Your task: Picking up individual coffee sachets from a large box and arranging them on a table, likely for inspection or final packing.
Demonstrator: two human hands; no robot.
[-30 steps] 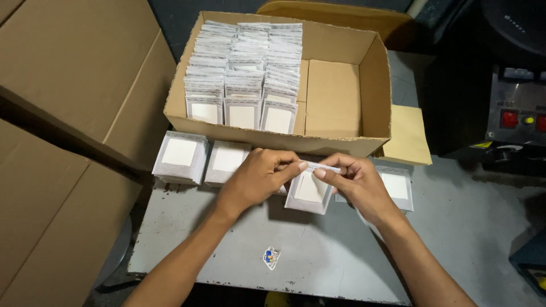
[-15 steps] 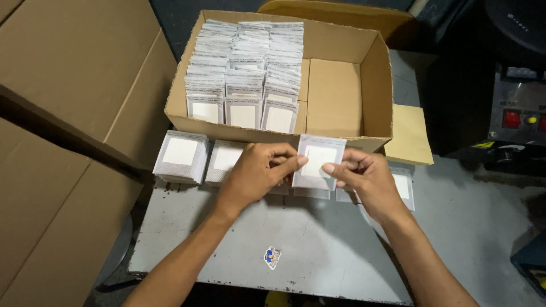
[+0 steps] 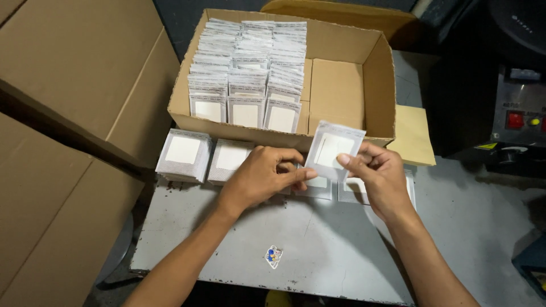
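White and square-windowed, a flat grey paper sachet (image 3: 334, 150) is pinched upright by its lower edge in a worker's right hand (image 3: 378, 176), just in front of the open brown cardboard box (image 3: 380, 85) packed with standing rows of the same sachets (image 3: 247, 71). The left hand (image 3: 264, 176), fingers curled and gripping nothing that shows, rests on the short sachet stacks (image 3: 183, 154) lined along the grey metal table (image 3: 318, 244), seemingly steadying them.

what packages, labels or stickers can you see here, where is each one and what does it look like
Packet: held up by the right hand, square, grey with white centre.
Packed rows: upright in the open cardboard box, left part filled.
Stacks: on the grey table before the box; left hand rests on one.
Sticker: small, colourful, near the table's front edge.
Yellow label: on the dark machine, far right.
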